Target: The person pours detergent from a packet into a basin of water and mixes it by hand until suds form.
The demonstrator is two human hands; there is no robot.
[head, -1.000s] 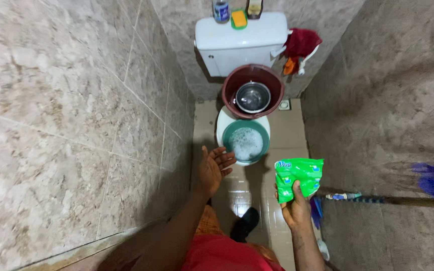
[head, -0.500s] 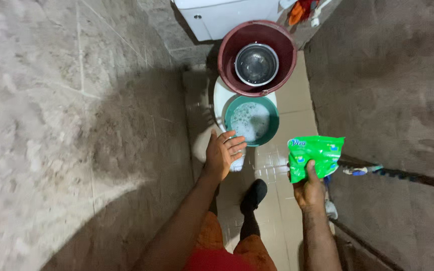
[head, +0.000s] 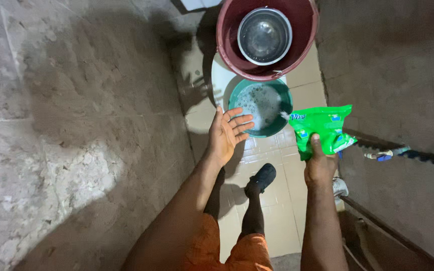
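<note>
Gripping the crinkled green plastic sachet (head: 321,131), your right hand (head: 320,168) has tipped it nearer the green basin of soapy water (head: 260,107); your left hand (head: 227,133) stays open and empty, now beside the basin's rim.

Narrow tiled stall — little side room

Walls (head: 76,125) close both sides; green basin (head: 260,107) and maroon bucket (head: 266,37) block ahead — bare floor (head: 272,221) only near the feet.

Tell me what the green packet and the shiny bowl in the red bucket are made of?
The green packet looks like thin glossy plastic film: it crinkles in the right hand. The shiny bowl seems polished metal, probably steel, with mirror-like grey reflections. The red bucket looks like smooth moulded plastic.
</note>
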